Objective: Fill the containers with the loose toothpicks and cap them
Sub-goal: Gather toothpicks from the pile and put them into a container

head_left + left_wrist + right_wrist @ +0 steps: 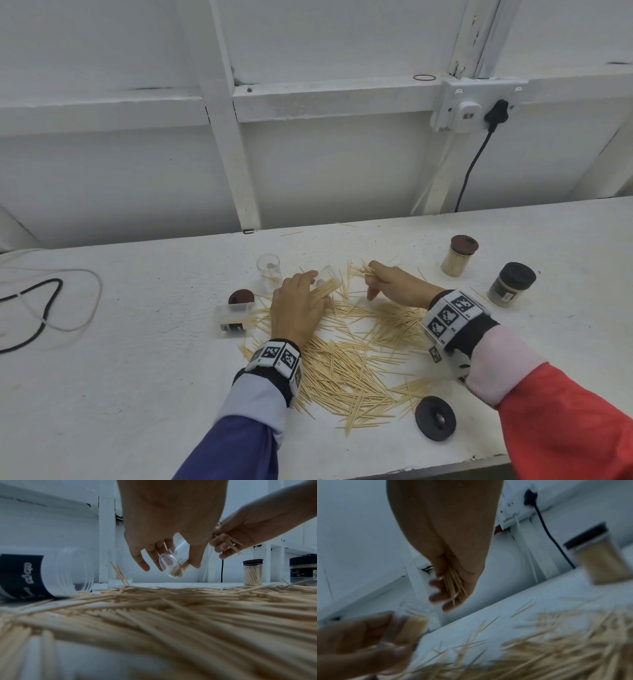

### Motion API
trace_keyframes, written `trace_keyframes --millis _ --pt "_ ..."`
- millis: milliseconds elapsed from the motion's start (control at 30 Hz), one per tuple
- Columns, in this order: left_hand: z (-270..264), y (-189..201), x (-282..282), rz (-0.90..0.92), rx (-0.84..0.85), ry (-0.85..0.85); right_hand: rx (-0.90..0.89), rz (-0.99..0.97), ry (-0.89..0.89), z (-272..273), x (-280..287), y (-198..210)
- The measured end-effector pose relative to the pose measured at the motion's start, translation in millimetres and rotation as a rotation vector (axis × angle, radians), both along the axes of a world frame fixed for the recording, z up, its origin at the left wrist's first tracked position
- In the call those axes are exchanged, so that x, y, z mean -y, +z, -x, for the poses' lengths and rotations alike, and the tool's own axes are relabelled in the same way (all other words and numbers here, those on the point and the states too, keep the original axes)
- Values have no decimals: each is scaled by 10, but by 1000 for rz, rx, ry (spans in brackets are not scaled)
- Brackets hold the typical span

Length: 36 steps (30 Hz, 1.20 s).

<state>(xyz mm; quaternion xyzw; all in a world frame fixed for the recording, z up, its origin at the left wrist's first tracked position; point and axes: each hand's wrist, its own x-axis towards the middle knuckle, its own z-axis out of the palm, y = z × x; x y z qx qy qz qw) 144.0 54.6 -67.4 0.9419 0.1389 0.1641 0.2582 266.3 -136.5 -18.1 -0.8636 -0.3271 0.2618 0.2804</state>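
Note:
A wide heap of loose toothpicks point(359, 346) covers the white table point(137, 394). My left hand point(301, 301) grips a small clear container point(175, 563), tilted above the heap and partly filled with toothpicks. My right hand point(387, 281) pinches a bundle of toothpicks point(453, 584) just right of that container's mouth. A second clear container point(269, 270) stands upright behind the left hand with a few sticks inside. A labelled clear jar point(233, 317) lies on its side at the left, next to a brown cap point(240, 296). A black cap point(435, 418) lies near the front edge.
Two capped jars stand at the right: a brown-lidded one point(459, 255) full of toothpicks and a black-lidded one point(512, 284). Cables point(48, 308) lie at the far left of the table. A wall socket with a black plug point(493, 113) sits above the table's back edge.

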Motion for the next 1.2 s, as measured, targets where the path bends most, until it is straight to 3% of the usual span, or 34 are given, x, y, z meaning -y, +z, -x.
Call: trace_keyframes --millis 167,400,500,667,900,1200 --pt "0 18 11 23 14 -17 -146 -329 -115 65 -84 113" --pt "0 18 30 88 22 -63 -398 -921 -460 158 -437 202" --pt "5 30 45 113 27 -98 -474 -1085 -539 191 -582 229" --pt "17 56 67 172 31 -133 -380 -1065 -534 311 -723 150" --pt "41 91 85 193 81 -140 -183 -883 -473 464 -770 14" --pt "59 119 91 151 155 -107 -280 -863 -381 530 -737 -2"
